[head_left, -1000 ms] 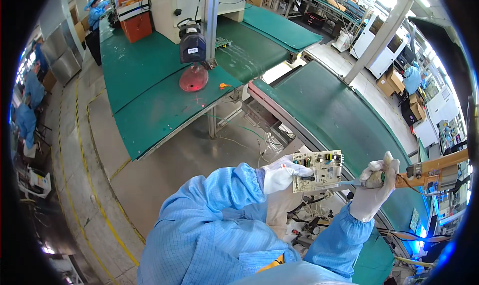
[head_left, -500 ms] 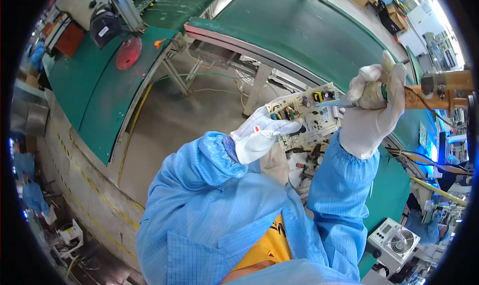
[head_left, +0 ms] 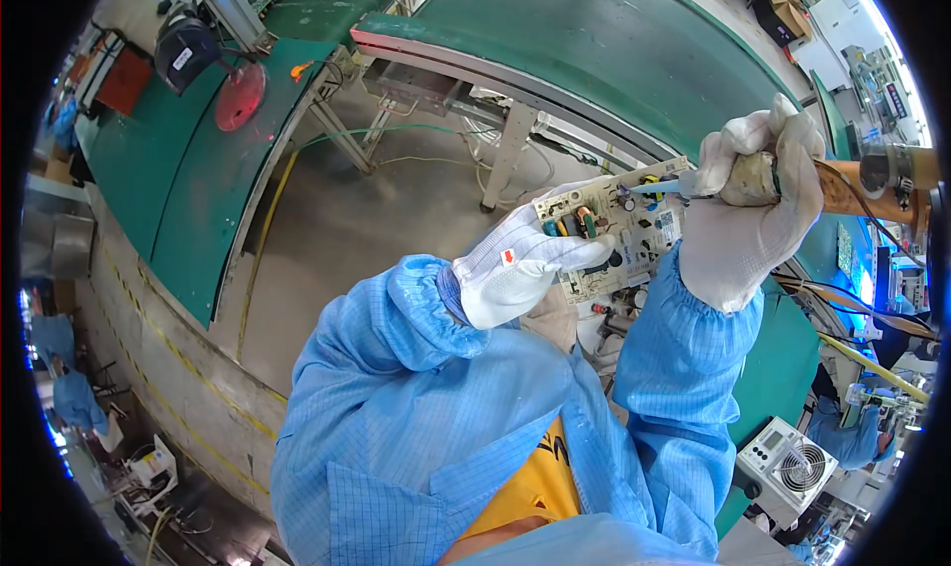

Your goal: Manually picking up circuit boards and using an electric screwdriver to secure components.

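Observation:
My left hand [head_left: 510, 269], in a white glove with a red arrow mark, grips the near left edge of a cream circuit board [head_left: 634, 264], thumb across its face. The board is held up off any surface, tilted, with coils, capacitors and a yellow part on it. On the right, my gloved right hand [head_left: 748, 234] is closed around a tool with a grubby beige body and a pale blue tapered tip [head_left: 662, 187]. That tip points left over the board's far part, among its components; whether it touches them I cannot tell. The tool's exact kind is unclear.
A green conveyor belt [head_left: 575, 46] runs behind the board. A green table [head_left: 149, 185] with a red disc [head_left: 241, 98] stands at left. Brown cylinders [head_left: 897, 185] jut in beside my right hand. A white box with a fan [head_left: 783, 464] sits at lower right.
The board and both hands have shifted slightly right in the picture. The tool's tip has moved left along the board, toward the small capacitor. Both hands keep their holds.

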### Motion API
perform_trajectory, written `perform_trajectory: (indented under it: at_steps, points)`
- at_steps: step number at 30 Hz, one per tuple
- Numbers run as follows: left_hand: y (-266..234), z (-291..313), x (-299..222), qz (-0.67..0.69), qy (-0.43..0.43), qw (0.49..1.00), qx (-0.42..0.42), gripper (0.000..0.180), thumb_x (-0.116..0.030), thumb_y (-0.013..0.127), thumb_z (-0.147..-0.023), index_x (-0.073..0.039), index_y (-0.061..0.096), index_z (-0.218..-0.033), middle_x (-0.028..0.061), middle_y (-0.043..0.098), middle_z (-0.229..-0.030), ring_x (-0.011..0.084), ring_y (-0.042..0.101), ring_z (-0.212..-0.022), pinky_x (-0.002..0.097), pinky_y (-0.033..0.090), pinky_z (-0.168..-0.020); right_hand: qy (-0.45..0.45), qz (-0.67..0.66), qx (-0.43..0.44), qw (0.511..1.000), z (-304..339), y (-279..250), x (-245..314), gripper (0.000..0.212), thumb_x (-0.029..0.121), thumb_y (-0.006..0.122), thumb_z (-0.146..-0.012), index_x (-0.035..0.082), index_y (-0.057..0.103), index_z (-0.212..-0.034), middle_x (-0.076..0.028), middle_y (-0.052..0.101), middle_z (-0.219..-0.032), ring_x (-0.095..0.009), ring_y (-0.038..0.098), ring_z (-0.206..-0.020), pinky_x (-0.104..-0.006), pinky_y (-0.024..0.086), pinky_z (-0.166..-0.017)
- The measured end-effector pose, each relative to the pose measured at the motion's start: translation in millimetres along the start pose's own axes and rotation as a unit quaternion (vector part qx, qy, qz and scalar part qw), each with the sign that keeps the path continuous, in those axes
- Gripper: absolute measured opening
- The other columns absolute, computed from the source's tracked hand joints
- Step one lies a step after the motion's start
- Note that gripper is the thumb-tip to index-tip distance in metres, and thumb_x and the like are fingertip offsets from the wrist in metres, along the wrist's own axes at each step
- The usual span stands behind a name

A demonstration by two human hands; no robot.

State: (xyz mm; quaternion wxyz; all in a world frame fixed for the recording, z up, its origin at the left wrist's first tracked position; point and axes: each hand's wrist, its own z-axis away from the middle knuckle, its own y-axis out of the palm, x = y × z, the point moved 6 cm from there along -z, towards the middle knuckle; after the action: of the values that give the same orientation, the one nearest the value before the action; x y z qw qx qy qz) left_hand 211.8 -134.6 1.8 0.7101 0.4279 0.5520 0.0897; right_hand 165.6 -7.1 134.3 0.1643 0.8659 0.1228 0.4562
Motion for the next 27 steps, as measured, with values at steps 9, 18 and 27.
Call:
perform_trajectory:
  at_steps: [9, 18, 27]
  points:
    - [-3.7, 0.1, 3.6, 0.010, 0.001, 1.000, -0.012, 0.057, -0.018, 0.070, -0.083, 0.001, 0.045, -0.130, 0.0086, 0.060, -0.114, 0.0149, 0.056, -0.104, 0.0293, 0.047, -0.091, -0.085, 0.143, -0.005, 0.986, -1.1, -4.7, 4.1, 0.046, 0.039, 0.041, -0.098, -0.001, 0.060, -0.107, -0.011, 0.061, -0.074, -0.013, 0.057, -0.050, -0.0229, 0.051, -0.043]
    - [-27.1, 3.8, 4.6, -0.101, 0.058, 0.993, -0.017, 0.035, -0.020, 0.061, -0.090, 0.003, 0.056, -0.116, 0.0122, 0.057, -0.117, 0.0186, 0.058, -0.103, 0.0293, 0.048, -0.088, -0.052, 0.098, -0.102, 0.989, -3.2, -17.0, 4.7, 0.050, 0.046, 0.043, -0.095, 0.000, 0.062, -0.101, -0.010, 0.062, -0.071, -0.013, 0.057, -0.048, -0.0214, 0.051, -0.043]
    - [-22.7, 15.1, 3.0, -0.086, 0.058, 0.994, -0.026, 0.029, -0.013, 0.059, -0.090, 0.000, 0.058, -0.116, 0.0118, 0.058, -0.116, 0.0184, 0.059, -0.105, 0.0296, 0.048, -0.090, -0.022, 0.058, -0.059, 0.996, -7.2, -18.5, -3.5, 0.042, 0.038, 0.044, -0.097, 0.000, 0.061, -0.101, -0.011, 0.061, -0.072, -0.014, 0.052, -0.046, -0.0240, 0.043, -0.037]
